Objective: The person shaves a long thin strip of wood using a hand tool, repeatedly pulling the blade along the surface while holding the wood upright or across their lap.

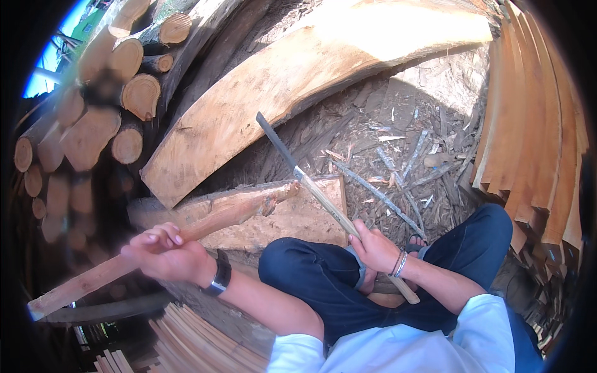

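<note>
My left hand is closed around a rough wooden stick, palm turned up. One end of the stick reaches out to the lower left; its other end lies over a thick wood block in front of my crossed legs. A notched, splintered patch shows near that far end. In my right hand is a long-handled knife, its pale wooden handle running back past my wrist. Its narrow dark blade points up and to the left, beyond the stick, with the tip in front of a large curved slab.
The large curved wood slab spans the far side. Cut logs are piled at left, and long planks are stacked at right. Thin sticks and chips litter the ground. Narrow strips lie at lower left.
</note>
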`<action>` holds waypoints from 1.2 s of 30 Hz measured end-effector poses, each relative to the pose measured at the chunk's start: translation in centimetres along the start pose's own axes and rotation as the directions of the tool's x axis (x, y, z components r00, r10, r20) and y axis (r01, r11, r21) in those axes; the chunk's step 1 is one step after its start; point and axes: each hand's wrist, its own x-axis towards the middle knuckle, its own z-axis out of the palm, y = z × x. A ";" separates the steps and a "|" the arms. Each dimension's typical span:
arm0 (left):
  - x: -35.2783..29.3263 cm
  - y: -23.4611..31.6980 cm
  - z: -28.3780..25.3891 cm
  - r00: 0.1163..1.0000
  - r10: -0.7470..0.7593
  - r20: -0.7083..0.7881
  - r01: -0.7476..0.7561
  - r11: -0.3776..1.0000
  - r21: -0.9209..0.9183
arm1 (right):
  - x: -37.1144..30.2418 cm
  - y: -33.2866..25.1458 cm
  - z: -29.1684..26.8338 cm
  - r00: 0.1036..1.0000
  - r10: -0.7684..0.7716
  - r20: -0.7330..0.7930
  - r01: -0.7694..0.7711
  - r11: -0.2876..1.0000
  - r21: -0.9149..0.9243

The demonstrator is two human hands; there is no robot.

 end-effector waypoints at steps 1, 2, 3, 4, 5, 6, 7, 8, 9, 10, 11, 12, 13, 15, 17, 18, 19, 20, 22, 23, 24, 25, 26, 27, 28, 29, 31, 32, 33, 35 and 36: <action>0.1 0.1 -0.2 1.000 -0.003 0.006 0.003 1.000 -0.003 | 0.1 0.0 0.2 1.000 0.005 0.008 -0.005 1.000 -0.028; 0.1 0.0 -0.3 1.000 -0.010 0.015 0.010 1.000 -0.011 | 0.1 0.2 0.4 1.000 0.014 0.010 -0.014 0.998 -0.057; 0.1 -0.2 -0.4 0.999 -0.014 0.035 0.015 1.000 -0.026 | 0.1 0.5 0.3 1.000 0.028 0.003 -0.028 0.996 -0.089; 0.1 -0.2 -0.3 0.998 -0.011 0.057 0.013 0.999 -0.030 | -0.1 3.0 2.3 1.000 -0.020 0.012 0.022 0.973 -0.229; -0.2 -0.2 0.4 0.996 -0.017 0.086 0.021 0.998 -0.052 | -0.5 7.4 5.2 0.998 -0.054 0.011 0.054 0.927 -0.371; -0.3 -0.2 0.7 0.994 -0.016 0.111 0.024 0.998 -0.065 | -1.0 10.1 7.2 0.995 -0.091 0.027 0.092 0.860 -0.502; -0.5 -0.2 0.9 0.995 -0.018 0.098 0.023 0.999 -0.043 | -1.1 10.2 8.2 0.998 -0.058 0.014 0.058 0.883 -0.465; -0.2 -0.2 0.5 0.997 -0.013 0.075 0.015 1.000 -0.021 | -0.8 8.7 7.6 0.998 -0.017 0.053 0.036 0.919 -0.394; 0.0 -0.2 0.1 0.999 -0.004 0.046 0.004 1.000 0.004 | -0.5 6.1 5.7 0.995 0.017 0.101 0.016 0.946 -0.323; -0.1 -0.1 0.0 0.999 -0.007 0.041 0.007 1.000 0.001 | -0.6 4.8 4.4 0.988 0.056 0.145 -0.018 0.967 -0.253; -0.1 -0.1 0.3 0.999 -0.012 0.041 0.012 1.000 -0.008 | -0.7 4.8 4.3 0.991 0.047 0.128 -0.016 0.971 -0.239; -0.2 -0.1 0.4 0.999 -0.016 0.040 0.017 1.000 -0.016 | -0.8 5.0 4.3 0.993 0.038 0.112 -0.012 0.974 -0.224; -0.3 0.1 0.5 0.999 -0.021 0.049 0.022 1.000 -0.017 | -0.9 5.2 4.3 0.995 0.028 0.097 -0.007 0.978 -0.210; -0.5 0.0 0.7 0.997 -0.035 0.072 0.037 0.999 -0.026 | -1.2 6.0 5.3 0.997 -0.076 -0.005 0.071 0.953 -0.295; -0.3 -0.1 0.6 0.999 -0.013 0.043 0.013 1.000 -0.010 | -0.9 5.6 4.9 0.996 0.057 0.064 -0.054 0.997 -0.051; 0.0 -0.1 0.1 1.000 0.001 0.021 -0.001 1.000 0.008 | -0.2 3.7 3.0 0.952 0.201 0.233 -0.251 0.945 0.212; 0.0 -0.1 -0.2 1.000 -0.004 0.009 0.004 1.000 0.007 | 0.2 2.9 1.9 0.858 0.289 0.424 -0.467 0.783 0.410; 0.1 -0.1 -0.1 1.000 -0.008 -0.001 0.008 1.000 -0.003 | 0.5 3.2 1.5 0.811 0.276 0.516 -0.554 0.645 0.526; 0.1 -0.2 -0.1 1.000 -0.018 -0.010 0.018 1.000 -0.013 | 0.8 3.9 0.7 0.714 0.188 0.675 -0.696 0.297 0.654; 0.0 -0.1 0.0 1.000 -0.019 -0.009 0.019 1.000 -0.014 | 1.4 3.2 -0.4 0.692 0.149 0.707 -0.722 0.173 0.670; 0.0 0.0 0.1 1.000 -0.019 -0.007 0.019 1.000 -0.014 | 1.6 2.4 -1.3 0.738 0.172 0.652 -0.674 0.228 0.703; -0.1 0.0 0.1 1.000 -0.018 -0.012 0.017 1.000 -0.016 | 1.7 1.5 -2.0 0.782 0.191 0.594 -0.623 0.283 0.730; -0.1 0.0 0.2 1.000 -0.016 -0.015 0.016 1.000 -0.020 | 1.8 1.1 -2.3 0.824 0.204 0.529 -0.566 0.337 0.752; 0.0 0.0 0.2 1.000 -0.015 -0.017 0.015 1.000 -0.024 | 1.7 1.6 -2.1 0.891 0.172 0.420 -0.447 0.496 0.745; 0.1 0.1 0.1 1.000 -0.013 -0.012 0.012 1.000 -0.028 | 1.4 1.3 -1.9 0.954 0.165 0.252 -0.291 0.719 0.631; 0.1 0.1 -0.1 1.000 -0.012 -0.006 0.012 1.000 -0.028 | 0.9 1.0 -1.7 0.990 0.110 0.087 -0.137 0.885 0.445; 0.2 0.2 -0.2 1.000 -0.003 -0.004 0.003 1.000 -0.015 | 0.2 0.1 -1.3 0.999 0.047 -0.026 -0.046 0.998 0.042; 0.1 0.2 0.0 1.000 0.000 -0.005 0.000 1.000 -0.008 | -0.1 1.6 0.1 0.999 0.030 0.032 -0.028 0.997 -0.078; -0.1 0.3 0.3 1.000 0.000 -0.001 0.000 1.000 -0.003 | -0.4 4.4 2.7 0.996 0.025 0.089 -0.008 0.981 -0.193; -0.4 0.4 1.1 1.000 -0.012 -0.027 0.012 1.000 -0.004 | -0.9 8.2 6.1 0.995 -0.014 0.101 0.052 0.924 -0.379; -0.5 0.2 1.6 0.999 -0.019 -0.035 0.019 1.000 -0.008 | -1.2 9.6 7.4 0.997 -0.055 0.059 0.076 0.890 -0.449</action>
